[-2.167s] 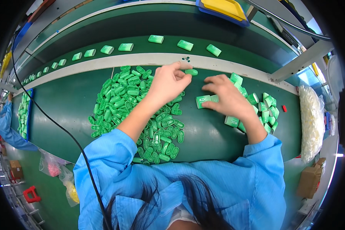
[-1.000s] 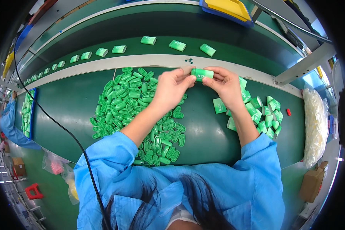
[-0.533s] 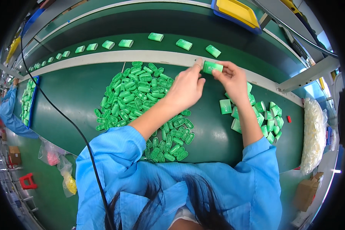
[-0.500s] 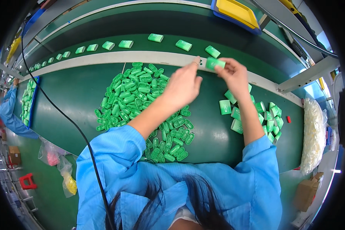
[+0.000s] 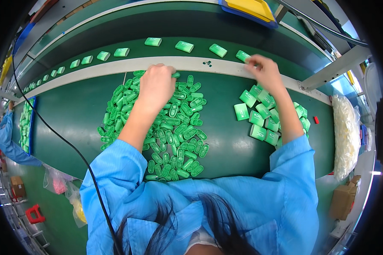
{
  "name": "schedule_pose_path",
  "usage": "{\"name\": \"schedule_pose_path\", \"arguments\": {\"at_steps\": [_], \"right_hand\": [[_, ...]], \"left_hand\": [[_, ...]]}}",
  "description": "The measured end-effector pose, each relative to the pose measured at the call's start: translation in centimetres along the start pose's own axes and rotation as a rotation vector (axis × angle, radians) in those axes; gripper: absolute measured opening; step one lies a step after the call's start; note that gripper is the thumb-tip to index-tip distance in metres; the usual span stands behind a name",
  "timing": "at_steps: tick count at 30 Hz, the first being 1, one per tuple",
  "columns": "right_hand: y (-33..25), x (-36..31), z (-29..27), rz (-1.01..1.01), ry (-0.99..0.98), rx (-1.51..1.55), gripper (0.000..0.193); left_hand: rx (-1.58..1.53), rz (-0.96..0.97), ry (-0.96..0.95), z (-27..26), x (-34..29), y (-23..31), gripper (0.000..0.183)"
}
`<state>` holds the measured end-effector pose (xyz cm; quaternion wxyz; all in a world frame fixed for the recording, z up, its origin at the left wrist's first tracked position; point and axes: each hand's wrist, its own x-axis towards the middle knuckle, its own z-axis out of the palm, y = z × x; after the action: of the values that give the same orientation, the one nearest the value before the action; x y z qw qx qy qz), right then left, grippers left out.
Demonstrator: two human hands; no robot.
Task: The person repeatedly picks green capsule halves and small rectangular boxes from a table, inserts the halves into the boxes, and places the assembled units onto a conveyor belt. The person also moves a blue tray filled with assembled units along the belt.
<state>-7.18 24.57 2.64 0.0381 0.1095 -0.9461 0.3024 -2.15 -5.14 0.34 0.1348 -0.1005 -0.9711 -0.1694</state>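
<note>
At the far edge of a heap of green oval plastic pieces, my left hand has its fingers curled down. One green oval piece shows at its fingertips, which seem to pinch it. My right hand reaches over the white rail, slightly blurred. Its bent fingers meet the right end of a small green rectangular pack with pale lettering, lying on the far belt. Under my right forearm is a loose group of similar green packs, partly hidden by the arm.
Beyond the white rail, green packs form a line along the belt. A red piece and a bulging clear bag lie at right. A black cable crosses the left side. Far left, a co-worker stands by a blue tray.
My left hand has moved left from the rail to the heap. My right hand has brought its green pack over the rail onto the belt. The line of packs has shifted left.
</note>
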Motion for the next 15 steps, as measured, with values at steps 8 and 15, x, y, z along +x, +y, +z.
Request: {"name": "schedule_pose_path", "arguments": {"at_steps": [8,15], "right_hand": [[-3.7,-9.1,-0.2,-0.161,-0.331,-0.202,0.028],[-4.9,-5.4,1.1,0.098,-0.102,0.894,0.029]], "left_hand": [[-0.872,-0.154,-0.435,-0.1,0.5,5.8,0.027],[-1.434,-0.297,-0.414,1.0,0.6,5.9,0.039]]}}
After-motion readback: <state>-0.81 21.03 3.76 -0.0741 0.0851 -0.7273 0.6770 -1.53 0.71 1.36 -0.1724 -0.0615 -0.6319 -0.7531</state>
